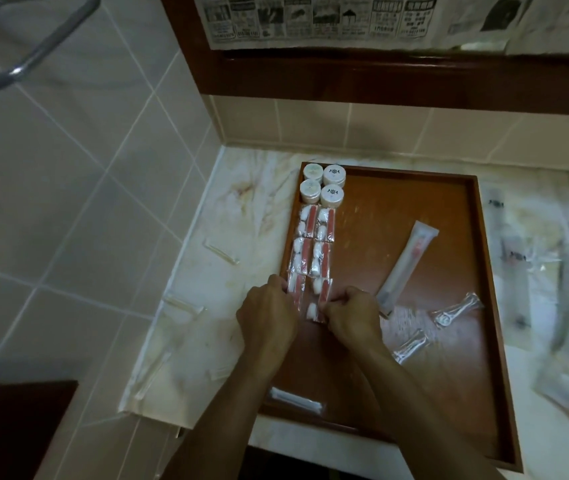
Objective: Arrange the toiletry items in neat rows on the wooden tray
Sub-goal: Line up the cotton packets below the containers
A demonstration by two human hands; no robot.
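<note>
Wooden tray (477,271), red-white packets (314,244), rowed

hands: left (269,306) and right (352,313) pinch red-and-white packets (321,296) | wooden tray (477,271) | four round jars (324,185) far-left corner

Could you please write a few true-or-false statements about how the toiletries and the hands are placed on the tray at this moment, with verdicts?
1. Four round white jars stand in a two-by-two block at the far left corner of the wooden tray. True.
2. The red-and-white packets lie in two columns just below the jars. True.
3. The left hand is resting on the marble counter, away from the tray. False: it is at the nearest packet of the left column.
4. The long white tube is lined up straight beside the packets. False: it lies diagonally mid-tray.
5. The right hand is at the nearest packet of the right column. True.
</note>
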